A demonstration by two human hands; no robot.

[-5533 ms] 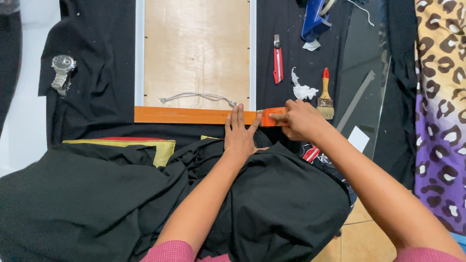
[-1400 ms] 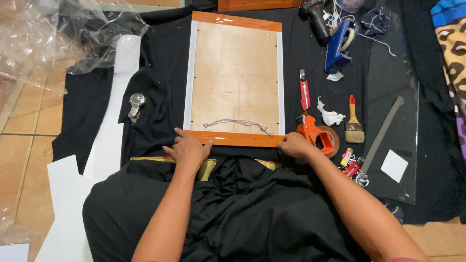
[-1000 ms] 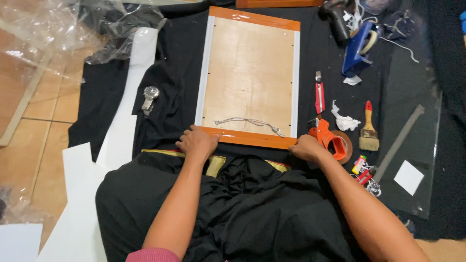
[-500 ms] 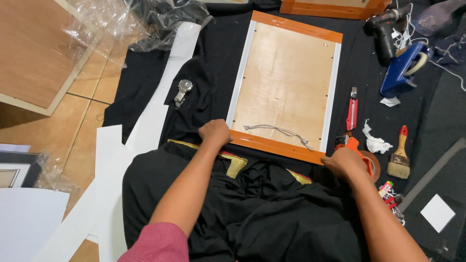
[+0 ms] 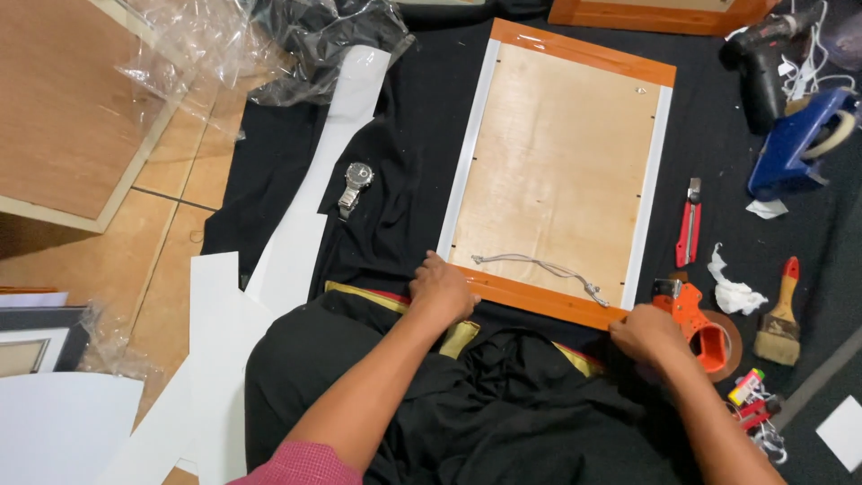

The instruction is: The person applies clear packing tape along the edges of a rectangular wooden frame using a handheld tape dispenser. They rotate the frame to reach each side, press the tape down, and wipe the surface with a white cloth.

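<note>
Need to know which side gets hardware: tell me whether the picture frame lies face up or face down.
Face down: the picture frame shows its bare plywood backing and hanging cord upward.

Crumpled clear plastic wrapping point(image 5: 193, 45) lies heaped at the top left, partly over a brown board point(image 5: 63, 117) and black cloth point(image 5: 422, 180); no labels, signs or screens are visible anywhere.
</note>
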